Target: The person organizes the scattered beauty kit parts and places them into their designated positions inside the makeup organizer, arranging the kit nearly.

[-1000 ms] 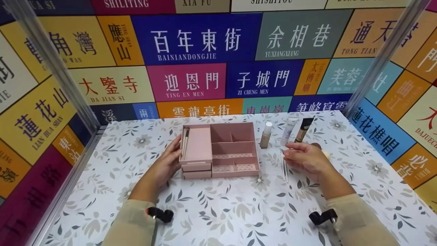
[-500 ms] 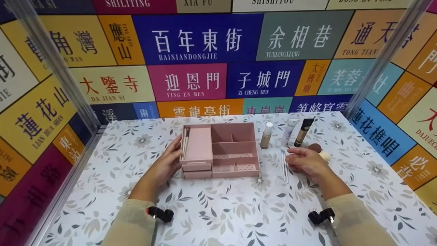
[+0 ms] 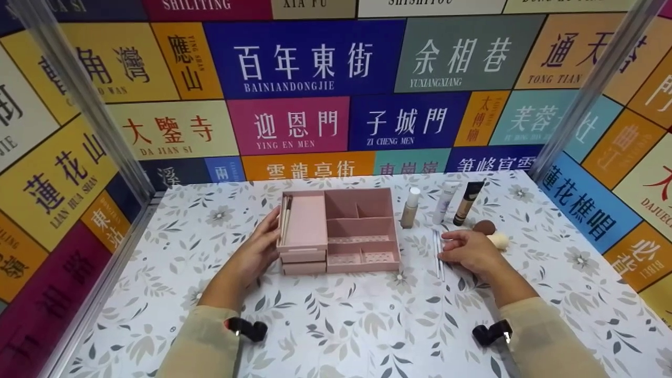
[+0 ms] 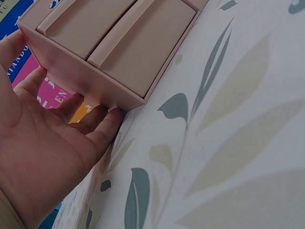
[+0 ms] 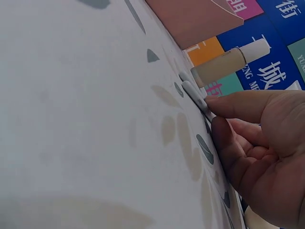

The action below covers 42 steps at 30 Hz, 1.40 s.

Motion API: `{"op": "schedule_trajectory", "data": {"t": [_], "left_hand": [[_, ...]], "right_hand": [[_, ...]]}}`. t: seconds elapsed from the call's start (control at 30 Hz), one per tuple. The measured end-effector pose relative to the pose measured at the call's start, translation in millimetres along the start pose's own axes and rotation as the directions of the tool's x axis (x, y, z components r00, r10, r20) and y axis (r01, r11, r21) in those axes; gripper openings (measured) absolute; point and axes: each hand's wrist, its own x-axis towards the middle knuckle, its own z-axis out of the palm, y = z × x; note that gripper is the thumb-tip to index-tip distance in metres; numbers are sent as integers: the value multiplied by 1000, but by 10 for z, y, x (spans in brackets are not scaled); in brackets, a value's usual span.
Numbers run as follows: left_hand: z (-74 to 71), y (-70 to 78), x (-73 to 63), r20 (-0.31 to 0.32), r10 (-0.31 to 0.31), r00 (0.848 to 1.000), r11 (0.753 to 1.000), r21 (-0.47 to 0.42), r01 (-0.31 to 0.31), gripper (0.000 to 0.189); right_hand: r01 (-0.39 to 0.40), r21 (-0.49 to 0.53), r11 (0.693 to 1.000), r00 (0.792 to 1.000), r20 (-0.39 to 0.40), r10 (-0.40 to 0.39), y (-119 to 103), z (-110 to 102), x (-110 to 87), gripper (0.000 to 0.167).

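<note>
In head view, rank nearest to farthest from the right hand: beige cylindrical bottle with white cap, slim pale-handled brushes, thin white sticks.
1. Thin white sticks, at the right hand.
2. Beige bottle, farther left and back.
3. Pale-handled brushes, far left in pink box.

My right hand (image 3: 472, 254) comes down to the white sticks (image 3: 441, 270).
A second ago it sits higher, its fingertips by the sticks' ends nearest the far edge of the tabletop (image 3: 341, 325); now I have drawn it away from that edge, and my thumb and forefinger pinch one stick further along, the thumb about midway. My sleeve (image 3: 551, 341) and the black wrist device (image 3: 491, 334) slide slightly toward the tabletop's left edge. The foot of the black-capped tube (image 3: 468, 205), which my fingers overlapped, shows whole, and more of the brown piece (image 3: 484, 227) and the cream piece (image 3: 500, 241) comes out from behind my hand.
</note>
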Motion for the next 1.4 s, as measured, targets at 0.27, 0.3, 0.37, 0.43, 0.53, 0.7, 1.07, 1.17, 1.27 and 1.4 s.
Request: {"op": "schedule_trajectory", "data": {"t": [0.27, 0.3, 0.37, 0.43, 0.53, 0.7, 1.07, 1.17, 1.27, 1.4], "left_hand": [[4, -1, 8, -1, -2, 1000, 1000, 6, 2, 66], [0, -2, 9, 0, -2, 1000, 1000, 6, 2, 66], [3, -2, 12, -2, -2, 1000, 1000, -1, 2, 66], [4, -2, 12, -3, -4, 1000, 1000, -1, 4, 67], [9, 2, 9, -8, -11, 1000, 1000, 1, 11, 67], [5, 3, 5, -9, -21, 1000, 1000, 14, 21, 67], [-4, 2, 1, -2, -9, 1000, 1000, 22, 9, 66], [-8, -1, -1, 3, -7, 1000, 1000, 24, 7, 66], [-5, 5, -8, 4, -8, 1000, 999, 31, 8, 66], [1, 11, -13, -2, -13, 1000, 999, 38, 13, 65]], "right_hand": [[-75, -68, 995, 996, -46, 72, -79, -16, -38, 69], [-70, -97, 993, 997, -52, 65, -86, -12, -41, 70], [-47, -147, 988, 998, -56, 39, -95, -4, -44, 72], [-24, -190, 982, 998, -66, 12, -93, 9, -45, 74], [-2, -224, 975, 997, -73, -15, -90, 25, -46, 75], [-20, -206, 978, 997, -81, 4, -98, 35, -47, 68], [-58, -228, 972, 996, -72, 43, -126, 0, -74, 69], [-78, -275, 958, 995, -77, 59, -141, -28, -87, 66], [-96, -333, 938, 994, -80, 73, -154, -47, -100, 63], [-109, -359, 927, 993, -76, 88, -163, -53, -107, 61]]}}
